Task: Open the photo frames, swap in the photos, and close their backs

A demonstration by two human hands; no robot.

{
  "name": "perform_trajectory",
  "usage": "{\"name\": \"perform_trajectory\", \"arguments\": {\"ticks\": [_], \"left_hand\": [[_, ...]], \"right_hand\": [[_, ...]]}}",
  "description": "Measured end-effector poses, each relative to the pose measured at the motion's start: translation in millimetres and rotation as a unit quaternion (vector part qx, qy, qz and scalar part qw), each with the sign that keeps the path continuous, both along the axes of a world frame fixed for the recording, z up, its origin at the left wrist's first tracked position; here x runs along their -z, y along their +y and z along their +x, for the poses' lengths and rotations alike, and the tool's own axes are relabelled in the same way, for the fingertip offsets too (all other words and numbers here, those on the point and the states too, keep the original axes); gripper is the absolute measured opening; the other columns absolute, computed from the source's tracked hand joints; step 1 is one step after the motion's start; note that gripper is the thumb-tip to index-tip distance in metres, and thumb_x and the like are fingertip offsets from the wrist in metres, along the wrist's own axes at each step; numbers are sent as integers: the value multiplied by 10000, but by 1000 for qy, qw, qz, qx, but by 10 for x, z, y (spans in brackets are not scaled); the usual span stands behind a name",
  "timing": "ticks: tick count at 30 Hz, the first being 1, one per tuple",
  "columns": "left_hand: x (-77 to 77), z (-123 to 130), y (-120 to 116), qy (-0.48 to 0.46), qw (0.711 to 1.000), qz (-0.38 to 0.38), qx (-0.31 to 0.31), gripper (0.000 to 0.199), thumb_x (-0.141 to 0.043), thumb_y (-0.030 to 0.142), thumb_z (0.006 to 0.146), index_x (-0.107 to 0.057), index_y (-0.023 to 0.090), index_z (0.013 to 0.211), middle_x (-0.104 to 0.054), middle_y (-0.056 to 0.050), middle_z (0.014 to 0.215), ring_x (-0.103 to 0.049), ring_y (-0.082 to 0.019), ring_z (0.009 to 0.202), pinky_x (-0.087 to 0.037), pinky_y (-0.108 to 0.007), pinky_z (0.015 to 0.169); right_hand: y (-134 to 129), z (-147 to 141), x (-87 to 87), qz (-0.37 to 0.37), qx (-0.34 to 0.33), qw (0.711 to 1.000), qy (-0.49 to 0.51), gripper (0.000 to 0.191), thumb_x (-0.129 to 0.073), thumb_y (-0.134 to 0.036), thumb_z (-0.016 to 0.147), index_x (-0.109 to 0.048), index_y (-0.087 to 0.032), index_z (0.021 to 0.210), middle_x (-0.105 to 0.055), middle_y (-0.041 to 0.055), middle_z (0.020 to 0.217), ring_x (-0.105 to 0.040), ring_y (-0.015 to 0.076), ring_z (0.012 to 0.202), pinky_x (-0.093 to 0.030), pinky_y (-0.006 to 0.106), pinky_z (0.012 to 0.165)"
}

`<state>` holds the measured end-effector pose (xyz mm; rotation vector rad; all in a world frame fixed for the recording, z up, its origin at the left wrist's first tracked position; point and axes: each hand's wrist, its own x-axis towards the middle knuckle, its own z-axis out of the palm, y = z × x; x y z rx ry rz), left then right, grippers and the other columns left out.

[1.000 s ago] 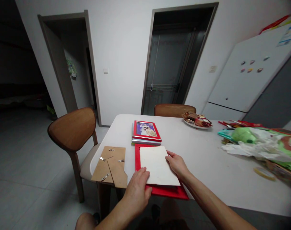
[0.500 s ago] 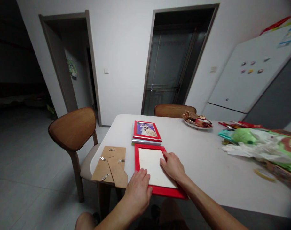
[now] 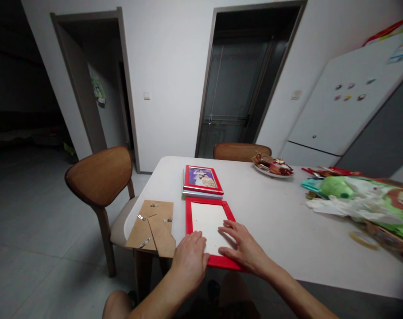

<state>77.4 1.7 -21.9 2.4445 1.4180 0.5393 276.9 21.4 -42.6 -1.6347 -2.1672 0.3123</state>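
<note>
A red frame (image 3: 189,218) lies at the table's near edge with a white sheet (image 3: 210,217) inside it. My left hand (image 3: 191,257) rests on the frame's lower left corner, fingers together, thumb on the lower bar. Across the frame's right side lies my right hand (image 3: 243,246), its fingers spread over the sheet and nothing gripped. Left of the frame is a brown backing board (image 3: 140,221) with metal clips and a stand flap. Behind the frame, a red-framed photo (image 3: 204,179) sits on top of another frame.
The white table (image 3: 271,212) also bears a plate of wrapped items (image 3: 273,166), a green plush and plastic bags (image 3: 361,195), and a tape roll (image 3: 363,239) at right. Wooden chairs stand left (image 3: 102,177) and behind (image 3: 242,152).
My right hand has shifted down along the frame's right side, and its fingers have spread apart. My left hand stays at the lower left corner.
</note>
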Motion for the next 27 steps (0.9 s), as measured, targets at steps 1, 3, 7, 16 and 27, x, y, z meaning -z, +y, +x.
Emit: {"name": "perform_trajectory", "arguments": {"ticks": [1,3,7,16,27], "left_hand": [[-11,11,13,-1,1000,1,-5,320,-484,181,743,-525,135,1057,-498,-110,1197,-459,-235,1090,-359,-374,940],[-25,27,26,-2,1000,3,-4,268,-481,177,740,-557,138,994,-524,-110,1164,-488,-241,1054,-393,-381,903],[-19,-58,-11,-29,999,-2,32,225,-469,186,746,-578,156,941,-527,-92,1162,-466,-217,1083,-374,-362,925],[204,-1197,111,-1,992,0,-130,604,-573,188,611,-401,108,1185,-348,-154,1309,-288,-251,1217,-248,-400,1005],[119,-1410,257,-44,986,39,-158,432,-609,186,604,-526,170,1028,-556,-101,1127,-500,-238,1053,-388,-376,913]], "right_hand": [[-4,-7,17,11,6,1000,-3,526,-591,-440,623,-554,-169,1073,-429,130,1215,-360,251,1122,-302,386,918],[8,-23,36,24,10,1000,-9,463,-589,-427,632,-584,-185,1027,-455,119,1189,-376,247,1107,-312,384,905],[29,-86,-27,21,18,999,-27,329,-583,-428,641,-642,-224,893,-496,98,1149,-412,253,1077,-327,402,871],[34,-1092,-314,69,-71,995,34,274,-486,-376,744,-599,-211,931,-583,60,964,-484,190,912,-351,331,794],[148,-1627,-209,42,-73,988,126,508,-579,-205,577,-491,-179,1076,-503,80,995,-432,201,941,-386,312,791]]}}
